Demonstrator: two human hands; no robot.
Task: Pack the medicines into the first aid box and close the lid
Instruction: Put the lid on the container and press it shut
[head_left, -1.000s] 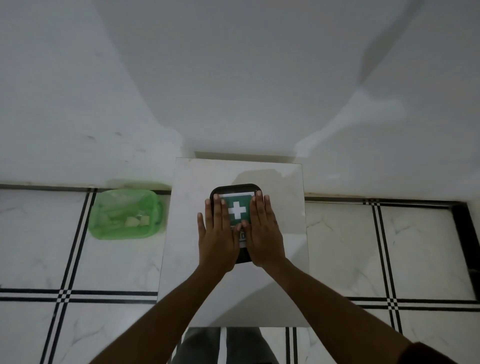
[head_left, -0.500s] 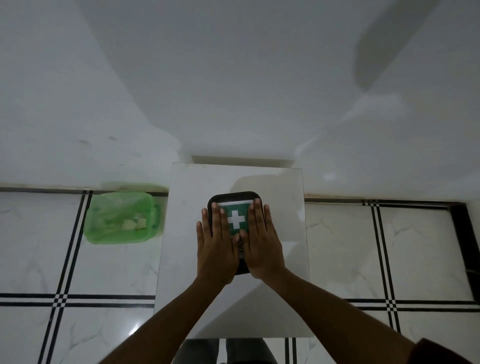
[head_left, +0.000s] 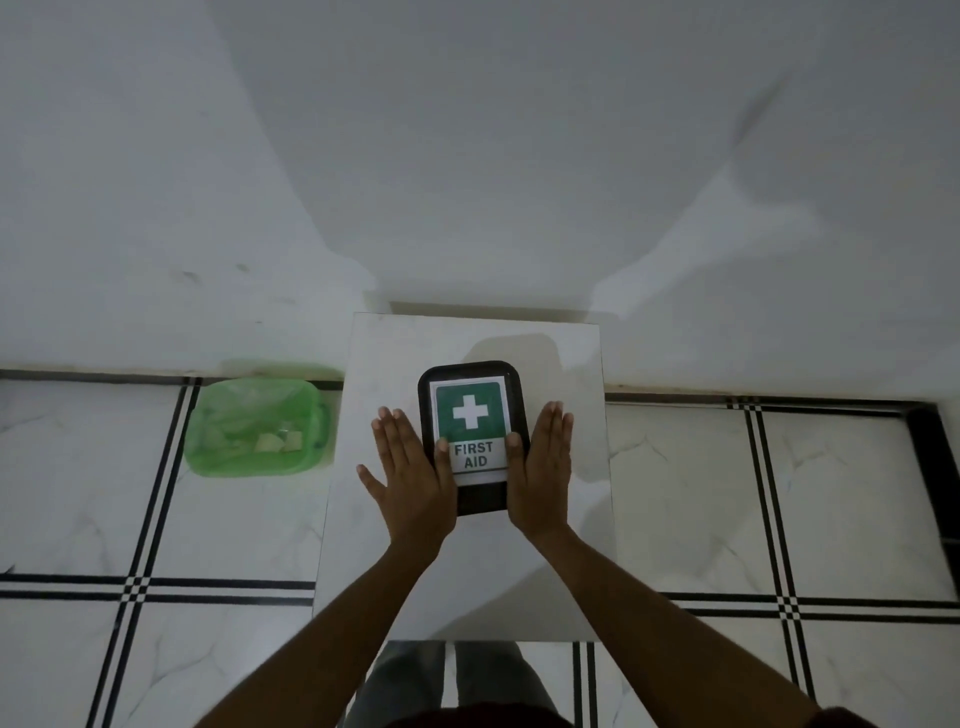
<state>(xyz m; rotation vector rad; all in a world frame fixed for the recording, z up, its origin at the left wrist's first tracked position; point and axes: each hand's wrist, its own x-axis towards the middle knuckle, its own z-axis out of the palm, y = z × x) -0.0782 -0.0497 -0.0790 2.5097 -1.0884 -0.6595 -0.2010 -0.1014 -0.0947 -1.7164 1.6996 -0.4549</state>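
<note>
1 first aid box, 2 hands, 1 green basket, 1 table

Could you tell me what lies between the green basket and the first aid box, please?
In the head view, only the left hand and bare white table lie between the basket and the box; nothing else sits there.

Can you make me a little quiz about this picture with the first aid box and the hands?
1. True or false: the lid of the first aid box is shut.
2. What lies on the floor beside the table? A) green basket B) red bucket C) blue chair
3. Fill in: the left hand and right hand are at the box's two ____.

Key: 1 true. 2 A, the green basket. 3 sides.
</note>
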